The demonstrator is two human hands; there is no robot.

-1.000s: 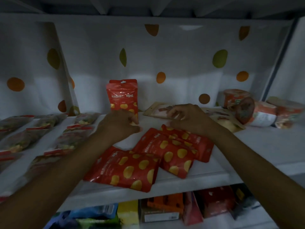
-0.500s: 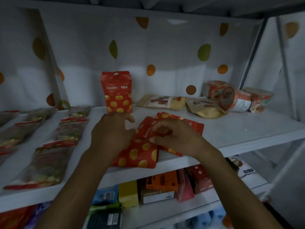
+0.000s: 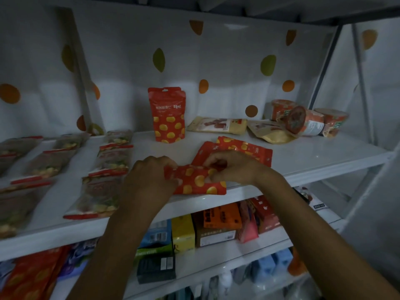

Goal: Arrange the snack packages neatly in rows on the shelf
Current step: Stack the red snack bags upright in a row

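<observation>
A red snack pouch with yellow dots (image 3: 198,182) lies near the front edge of the white shelf (image 3: 303,156). My left hand (image 3: 149,178) grips its left end and my right hand (image 3: 233,167) grips its top right part. Behind my right hand lie two more red pouches (image 3: 249,151), partly overlapped. One red pouch (image 3: 166,115) stands upright at the back of the shelf. Rows of clear-fronted snack packs with red strips (image 3: 108,167) lie flat on the left.
Two beige packs (image 3: 218,125) lie flat at the back, right of the upright pouch. Several noodle cups (image 3: 307,120), one tipped over, sit at the back right. A metal post (image 3: 363,94) bounds the right side. Boxes and bags (image 3: 218,221) fill the lower shelf.
Both hands drew back toward the shelf's front and closed on the nearest red pouch. The view shifted left and pulled away from the shelf.
</observation>
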